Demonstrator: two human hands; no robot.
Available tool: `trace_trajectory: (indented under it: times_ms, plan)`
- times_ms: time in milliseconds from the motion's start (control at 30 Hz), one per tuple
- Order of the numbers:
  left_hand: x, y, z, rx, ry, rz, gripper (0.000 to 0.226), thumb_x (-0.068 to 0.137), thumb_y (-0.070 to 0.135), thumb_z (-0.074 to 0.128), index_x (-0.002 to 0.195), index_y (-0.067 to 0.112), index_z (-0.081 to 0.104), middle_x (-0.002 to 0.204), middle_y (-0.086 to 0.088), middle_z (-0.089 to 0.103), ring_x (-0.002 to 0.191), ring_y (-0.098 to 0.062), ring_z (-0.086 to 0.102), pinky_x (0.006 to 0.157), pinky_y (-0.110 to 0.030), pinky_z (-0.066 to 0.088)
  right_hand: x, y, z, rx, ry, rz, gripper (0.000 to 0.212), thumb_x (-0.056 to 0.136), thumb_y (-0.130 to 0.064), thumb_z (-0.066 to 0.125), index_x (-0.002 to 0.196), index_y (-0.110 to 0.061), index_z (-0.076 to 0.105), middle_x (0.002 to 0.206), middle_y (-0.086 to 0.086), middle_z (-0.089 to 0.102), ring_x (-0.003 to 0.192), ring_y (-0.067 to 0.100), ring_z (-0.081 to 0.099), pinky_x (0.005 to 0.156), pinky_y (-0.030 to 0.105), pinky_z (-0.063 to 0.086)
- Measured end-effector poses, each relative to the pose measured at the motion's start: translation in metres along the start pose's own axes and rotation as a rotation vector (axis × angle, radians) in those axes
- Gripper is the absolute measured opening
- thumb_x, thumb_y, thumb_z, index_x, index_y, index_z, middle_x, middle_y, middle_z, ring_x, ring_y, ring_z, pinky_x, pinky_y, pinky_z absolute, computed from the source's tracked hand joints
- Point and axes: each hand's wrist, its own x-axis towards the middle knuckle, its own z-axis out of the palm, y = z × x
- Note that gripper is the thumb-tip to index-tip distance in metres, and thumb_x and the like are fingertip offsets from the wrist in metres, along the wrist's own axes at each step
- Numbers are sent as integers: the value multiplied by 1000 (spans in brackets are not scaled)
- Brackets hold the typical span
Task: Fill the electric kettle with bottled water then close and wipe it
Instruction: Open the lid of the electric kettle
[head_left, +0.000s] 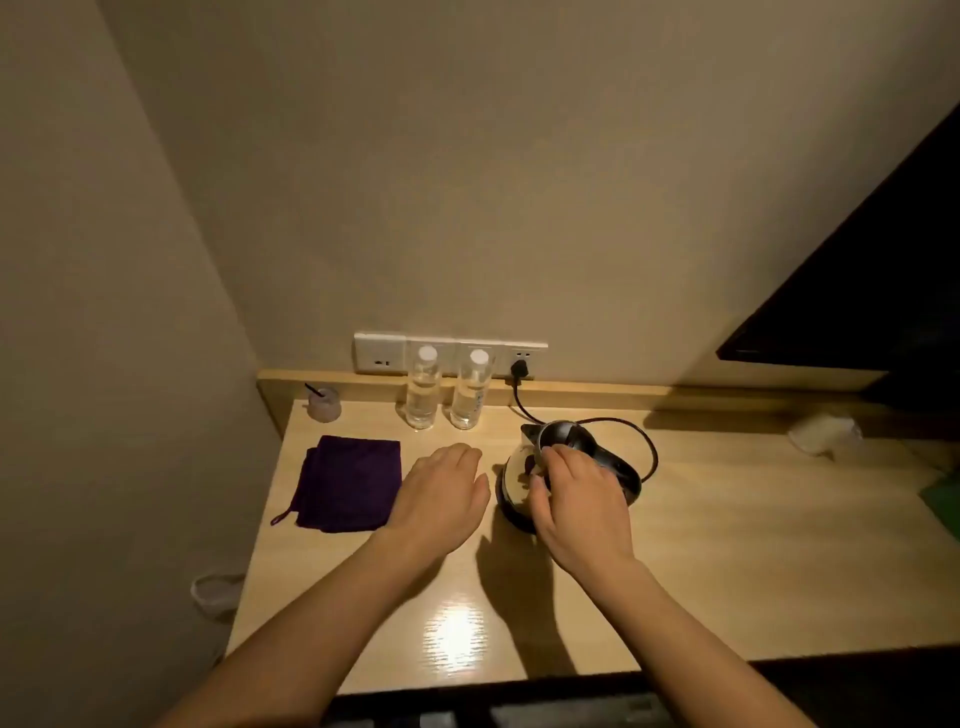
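Note:
A steel electric kettle with a black handle and a black lid stands on the wooden desk, right of centre. My right hand rests on top of it, fingers curled at the lid's front edge. My left hand hovers flat over the desk just left of the kettle, fingers apart, holding nothing. Two capped clear water bottles stand against the back ledge: the left bottle and the right bottle. A folded purple cloth lies to the left.
The kettle's black cord loops behind it to a plug in the wall socket strip. A small cup with a black stick sits at the back left. A crumpled white item lies far right. A dark panel hangs upper right.

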Motion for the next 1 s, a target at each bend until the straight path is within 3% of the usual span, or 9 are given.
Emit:
trace_trajectory:
  times_ms: [100,267,367,500,600,767,933,1000]
  plan:
    - [20,-8,7,-130,-42,2,47,106,36,43,148,15,51,149,-4,58,135,-21,53,113,-37,43,15,5,5,21,20,53,41,100,-37,47,131,-16,63,126,3,68,117,20,62,96,39,51]
    - [61,-6,16,-251,-131,52,54,104,39,50,153,17,44,155,-2,50,133,-21,55,109,-37,45,26,17,17,-9,6,132,49,100,-38,44,140,-15,57,139,5,61,128,21,57,102,40,49]
    - [83,-1,21,-330,-203,80,69,97,43,62,157,18,38,160,-1,44,128,-23,58,106,-36,47,29,24,25,6,-31,170,52,99,-38,45,146,-15,52,147,5,56,133,22,53,104,40,48]
    - [105,2,32,-386,-339,116,95,86,46,78,162,17,28,167,-1,34,147,-21,42,118,-35,39,30,30,30,87,-55,203,54,100,-38,45,150,-16,45,156,5,46,138,21,49,109,37,48]
    - [116,5,42,-420,-397,117,101,82,43,83,162,14,28,166,-4,35,149,-21,39,121,-34,34,30,32,32,109,-73,208,58,101,-37,44,154,-14,39,162,6,40,146,22,42,115,37,44]
    - [116,11,54,-490,-298,52,89,77,41,88,152,16,49,143,-3,58,129,-22,57,106,-30,46,25,38,34,181,-75,193,60,103,-36,42,159,-18,31,169,1,27,154,18,27,116,36,42]
    - [97,23,62,-501,-165,-66,78,78,41,87,146,21,54,135,2,62,122,-18,59,98,-26,45,27,53,33,272,-75,146,55,103,-33,46,157,-24,36,168,-5,29,154,13,27,117,35,40]
    - [87,29,69,-510,-125,-125,73,80,44,83,145,25,54,133,5,62,120,-17,60,97,-30,50,31,60,33,323,-72,141,53,103,-32,48,155,-25,39,166,-6,33,152,12,31,117,34,40]
